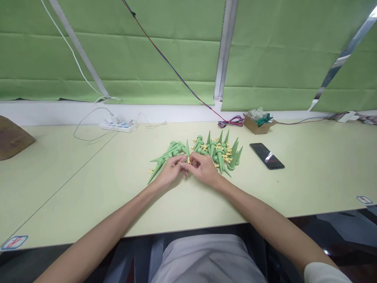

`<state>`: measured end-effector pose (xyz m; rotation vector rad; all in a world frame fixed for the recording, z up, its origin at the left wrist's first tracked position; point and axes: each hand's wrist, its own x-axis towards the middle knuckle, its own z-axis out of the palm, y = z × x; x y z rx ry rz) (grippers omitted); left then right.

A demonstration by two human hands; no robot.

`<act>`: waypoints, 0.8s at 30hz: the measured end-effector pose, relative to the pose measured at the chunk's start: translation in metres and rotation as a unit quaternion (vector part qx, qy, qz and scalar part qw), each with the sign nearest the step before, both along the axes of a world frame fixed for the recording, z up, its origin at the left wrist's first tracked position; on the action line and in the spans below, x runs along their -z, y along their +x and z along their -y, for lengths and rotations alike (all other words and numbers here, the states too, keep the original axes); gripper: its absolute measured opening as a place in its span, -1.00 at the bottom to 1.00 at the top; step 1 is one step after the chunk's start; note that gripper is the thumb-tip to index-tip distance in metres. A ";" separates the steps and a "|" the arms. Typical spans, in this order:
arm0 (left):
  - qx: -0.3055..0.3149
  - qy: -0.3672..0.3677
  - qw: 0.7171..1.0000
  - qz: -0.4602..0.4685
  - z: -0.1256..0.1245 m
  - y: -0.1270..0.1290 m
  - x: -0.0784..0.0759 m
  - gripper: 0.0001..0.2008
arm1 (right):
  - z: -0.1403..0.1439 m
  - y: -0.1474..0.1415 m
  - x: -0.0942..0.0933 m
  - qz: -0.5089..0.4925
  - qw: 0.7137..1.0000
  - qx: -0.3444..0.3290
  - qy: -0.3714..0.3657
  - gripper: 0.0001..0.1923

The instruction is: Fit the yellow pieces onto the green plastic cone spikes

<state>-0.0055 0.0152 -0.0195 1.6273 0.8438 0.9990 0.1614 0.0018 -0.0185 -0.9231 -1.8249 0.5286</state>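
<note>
My left hand (173,168) and my right hand (204,168) meet over the table, fingers pinched together around a green plant watering spike (187,147). Its pointed end rises away from me, and a small yellow piece (189,160) shows between my fingertips. The fingers hide the rest of it. Beyond and beside my left hand lies a loose pile of green spikes (173,148). Past my right hand is a bigger group of green spikes with yellow valves (219,151). A few plain green cones (234,157) stand at that group's right end.
A black phone (267,156) lies to the right. Behind it is a small cardboard box (259,125) with plastic bags, beside a coil of red and blue wire (231,122). A white power strip (119,125) with cables sits at back left. A brown object (13,137) is far left.
</note>
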 end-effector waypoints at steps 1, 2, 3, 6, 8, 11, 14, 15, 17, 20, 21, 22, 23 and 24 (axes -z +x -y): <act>0.003 0.001 1.000 0.000 -0.001 0.000 0.001 -0.58 | 0.000 0.000 0.000 0.001 1.000 -0.002 0.000 -0.62; 0.005 0.002 1.000 -0.001 -0.001 -0.001 0.001 -0.58 | 0.000 0.000 -0.001 0.002 1.000 -0.004 -0.001 -0.62; 0.006 0.002 1.000 -0.001 -0.002 -0.001 0.002 -0.58 | 0.001 0.000 -0.001 0.003 1.000 -0.006 -0.001 -0.61; 0.002 0.000 1.000 -0.002 -0.002 -0.002 0.002 -0.57 | 0.001 0.000 -0.001 0.003 1.000 -0.009 0.000 -0.60; 0.001 -0.001 1.000 -0.005 -0.002 -0.003 0.002 -0.56 | 0.001 0.000 -0.002 0.004 1.000 -0.009 0.000 -0.60; 0.003 -0.002 1.000 -0.009 0.000 -0.002 0.000 -0.56 | 0.001 0.000 -0.002 0.010 1.000 -0.009 -0.003 -0.60; 0.007 -0.004 1.000 -0.007 0.000 -0.002 0.000 -0.57 | 0.002 0.000 -0.003 0.020 1.000 -0.004 -0.015 -0.60; 0.009 -0.005 1.000 -0.006 0.000 -0.002 0.000 -0.57 | 0.002 0.000 -0.003 0.024 1.000 -0.002 -0.019 -0.60; 0.010 -0.006 1.000 -0.004 -0.001 -0.002 0.001 -0.57 | 0.002 0.000 -0.003 0.031 0.999 0.001 -0.024 -0.61; 0.008 -0.008 1.000 -0.003 -0.001 -0.003 0.001 -0.57 | 0.002 0.000 -0.003 0.034 0.999 0.001 -0.024 -0.61; 0.008 -0.007 1.000 -0.004 -0.001 -0.003 0.001 -0.57 | 0.002 0.000 -0.003 0.033 0.999 0.000 -0.023 -0.61; 0.008 -0.005 1.000 -0.005 -0.001 -0.003 0.001 -0.57 | 0.002 0.000 -0.003 0.033 0.999 0.000 -0.022 -0.61; 0.009 -0.003 1.000 -0.007 -0.001 -0.002 0.001 -0.57 | 0.002 0.000 -0.003 0.033 0.999 0.000 -0.022 -0.61; 0.009 -0.002 1.000 -0.008 0.000 -0.002 0.000 -0.57 | 0.002 0.000 -0.002 0.033 0.999 -0.001 -0.021 -0.61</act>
